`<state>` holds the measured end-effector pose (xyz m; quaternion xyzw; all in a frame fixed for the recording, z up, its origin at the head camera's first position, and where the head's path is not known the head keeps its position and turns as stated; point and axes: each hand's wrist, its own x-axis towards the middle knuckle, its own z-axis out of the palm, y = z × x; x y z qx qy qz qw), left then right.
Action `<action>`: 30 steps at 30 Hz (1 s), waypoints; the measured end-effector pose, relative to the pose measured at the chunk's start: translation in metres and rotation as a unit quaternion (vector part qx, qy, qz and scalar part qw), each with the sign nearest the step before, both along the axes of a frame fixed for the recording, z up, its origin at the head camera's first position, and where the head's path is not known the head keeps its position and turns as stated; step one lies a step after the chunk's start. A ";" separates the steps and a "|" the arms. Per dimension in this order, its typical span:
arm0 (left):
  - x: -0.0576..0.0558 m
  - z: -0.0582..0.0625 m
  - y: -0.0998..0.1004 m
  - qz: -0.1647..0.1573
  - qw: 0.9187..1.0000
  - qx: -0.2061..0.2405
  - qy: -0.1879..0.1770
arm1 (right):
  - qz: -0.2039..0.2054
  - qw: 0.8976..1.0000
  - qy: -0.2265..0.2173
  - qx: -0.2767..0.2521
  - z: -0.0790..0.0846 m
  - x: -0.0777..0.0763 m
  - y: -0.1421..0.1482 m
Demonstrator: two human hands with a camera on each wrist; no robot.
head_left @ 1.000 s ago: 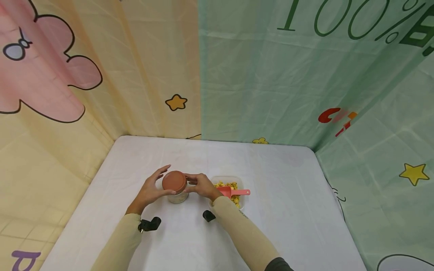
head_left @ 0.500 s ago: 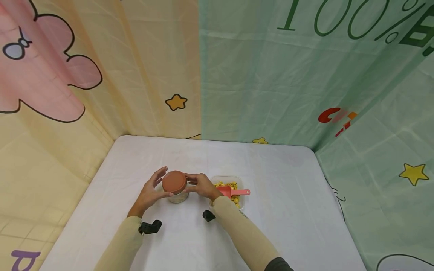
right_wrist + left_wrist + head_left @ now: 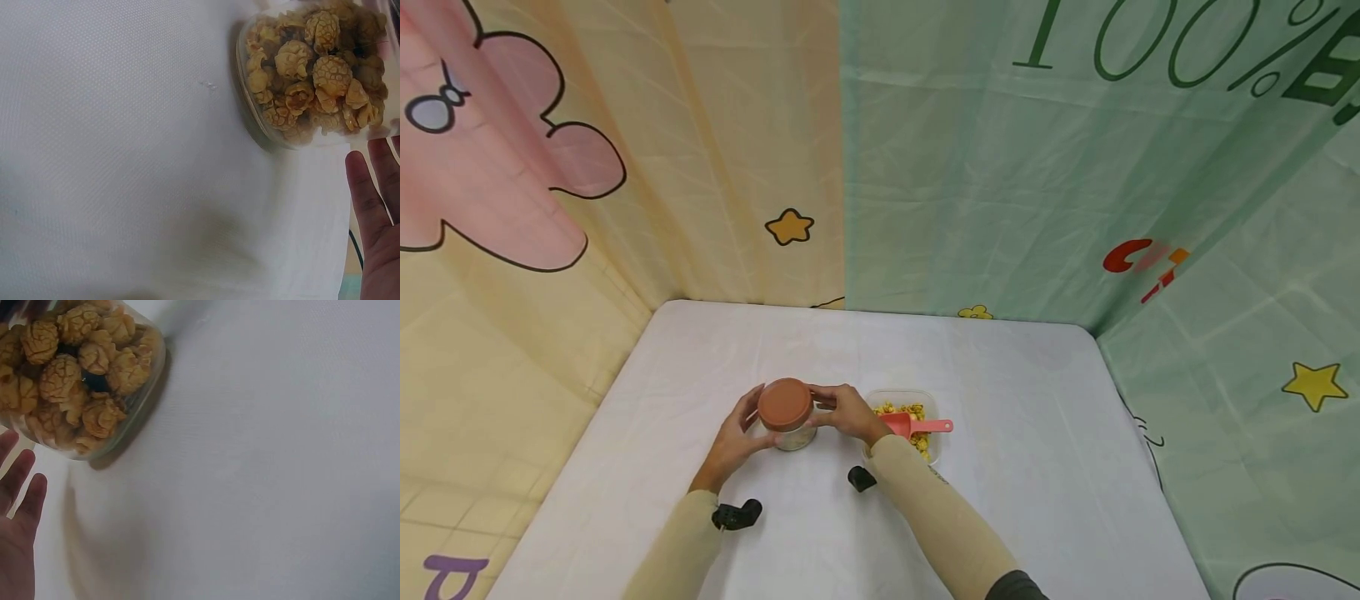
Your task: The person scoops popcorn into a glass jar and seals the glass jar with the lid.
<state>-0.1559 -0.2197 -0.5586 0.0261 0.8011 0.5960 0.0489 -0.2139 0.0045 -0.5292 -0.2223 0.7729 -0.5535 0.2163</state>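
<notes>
A clear jar [image 3: 795, 440] with an orange-brown lid [image 3: 786, 404] on top stands on the white table. My left hand [image 3: 727, 442] curves round its left side, thumb in front and fingers behind. On the other side my right hand [image 3: 844, 414] holds the jar near the lid with thumb and fingers. Popcorn [image 3: 94, 369] fills the jar in the left wrist view. From the right wrist, the jar's popcorn [image 3: 319, 75] shows at the upper right, with the right fingers [image 3: 367, 194] beside it. The lid's grip points are hidden in both wrist views.
Just right of the jar is a clear plastic tub [image 3: 901, 392] of yellow popcorn [image 3: 919, 411], partly behind my right wrist. A pink scoop [image 3: 931, 426] lies across it, handle to the right. Printed curtains [image 3: 955, 192] stand round the white table [image 3: 1015, 483].
My left hand has come down and inward, its fingers drawing in from spread to round the jar. The right hand, the jar and the tub have stayed in place.
</notes>
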 end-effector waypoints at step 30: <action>0.006 -0.037 0.014 0.047 0.999 -0.022 -0.017 | 0.001 1.000 0.010 0.001 -0.010 -0.003 -0.002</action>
